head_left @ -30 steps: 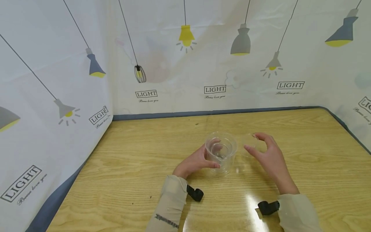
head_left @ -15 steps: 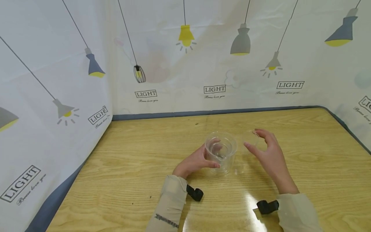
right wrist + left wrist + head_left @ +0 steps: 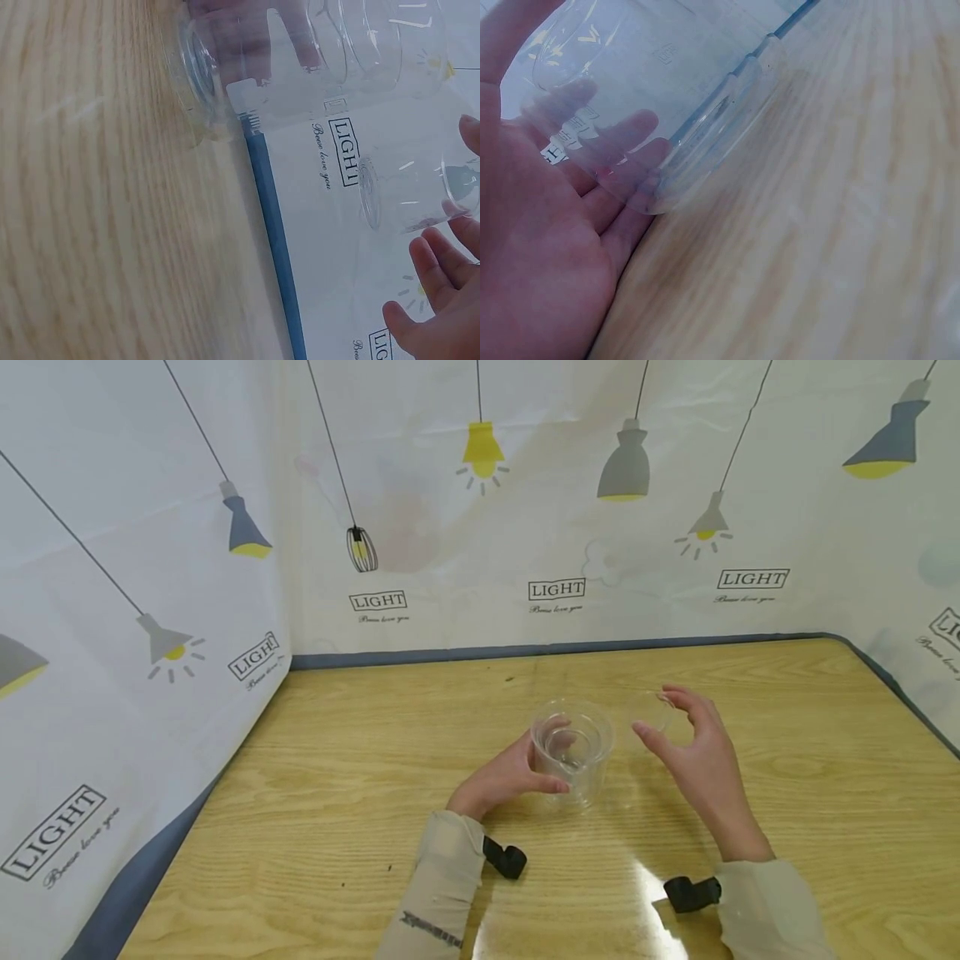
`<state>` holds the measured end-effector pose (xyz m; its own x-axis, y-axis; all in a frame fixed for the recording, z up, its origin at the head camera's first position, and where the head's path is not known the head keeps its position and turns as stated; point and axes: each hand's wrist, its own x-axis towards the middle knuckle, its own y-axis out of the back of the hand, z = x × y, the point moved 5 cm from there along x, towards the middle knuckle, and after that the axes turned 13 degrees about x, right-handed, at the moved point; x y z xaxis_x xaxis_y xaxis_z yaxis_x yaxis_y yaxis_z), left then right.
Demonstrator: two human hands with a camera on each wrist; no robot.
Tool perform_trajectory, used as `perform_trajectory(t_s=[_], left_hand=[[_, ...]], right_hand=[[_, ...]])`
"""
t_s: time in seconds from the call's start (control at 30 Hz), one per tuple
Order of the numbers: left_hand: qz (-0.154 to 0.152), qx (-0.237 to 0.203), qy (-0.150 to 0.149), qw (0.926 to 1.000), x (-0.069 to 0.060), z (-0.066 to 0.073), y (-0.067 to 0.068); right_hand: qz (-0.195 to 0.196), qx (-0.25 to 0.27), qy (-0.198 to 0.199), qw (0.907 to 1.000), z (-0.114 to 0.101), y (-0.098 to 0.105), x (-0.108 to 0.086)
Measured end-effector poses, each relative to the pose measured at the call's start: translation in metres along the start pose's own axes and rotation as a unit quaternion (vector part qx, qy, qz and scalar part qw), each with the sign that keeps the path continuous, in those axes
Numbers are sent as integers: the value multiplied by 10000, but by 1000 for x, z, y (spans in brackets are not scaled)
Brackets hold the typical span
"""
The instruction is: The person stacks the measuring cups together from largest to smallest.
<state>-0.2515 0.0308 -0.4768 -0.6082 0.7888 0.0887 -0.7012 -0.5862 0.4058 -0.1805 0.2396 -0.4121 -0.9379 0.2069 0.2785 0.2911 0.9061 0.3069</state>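
Note:
A large clear plastic cup point(image 3: 592, 768) stands upright on the table, with what look like several nested rims. My left hand point(image 3: 510, 775) grips its left side, thumb in front and fingers behind. Through the cup's wall point(image 3: 697, 90) the fingers show in the left wrist view. To the right, my right hand point(image 3: 701, 764) holds a smaller clear cup point(image 3: 648, 712) between thumb and fingers, raised off the table. That small cup point(image 3: 409, 191) is tilted in the right wrist view and apart from the big one point(image 3: 300, 67). Its transparency makes its outline faint from above.
The wooden table point(image 3: 360, 735) reflects a bright glare near the front. A white curtain point(image 3: 465, 543) printed with lamps and lettering surrounds its back and sides, with a blue edge strip point(image 3: 420, 657) along the bottom.
My right hand has risen slightly and moved a little away from me with the small cup. The left hand and the large cup have stayed in place.

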Motion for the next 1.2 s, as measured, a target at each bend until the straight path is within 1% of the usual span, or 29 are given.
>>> perform_trajectory(t_s=[0.47,0.53,0.7,0.77,0.93,1.2], left_hand=[[5,-26,62,10000,0,-1,0],[-13,-69,99,9999,-2,5,0],[9,-42,148,9999,-2,5,1],[33,-4,121,9999,-1,-1,0],[18,-34,65,10000,-1,-1,0],[15,-89,109,9999,-1,-1,0]], right_hand=[[94,-14,211,9997,-8,2,0],[120,0,258,9996,-9,2,0],[149,-2,344,9993,-14,2,-1],[153,5,374,9992,-16,2,-1],[171,-20,447,9989,-20,2,-2],[213,-64,542,9983,-24,2,-2]])
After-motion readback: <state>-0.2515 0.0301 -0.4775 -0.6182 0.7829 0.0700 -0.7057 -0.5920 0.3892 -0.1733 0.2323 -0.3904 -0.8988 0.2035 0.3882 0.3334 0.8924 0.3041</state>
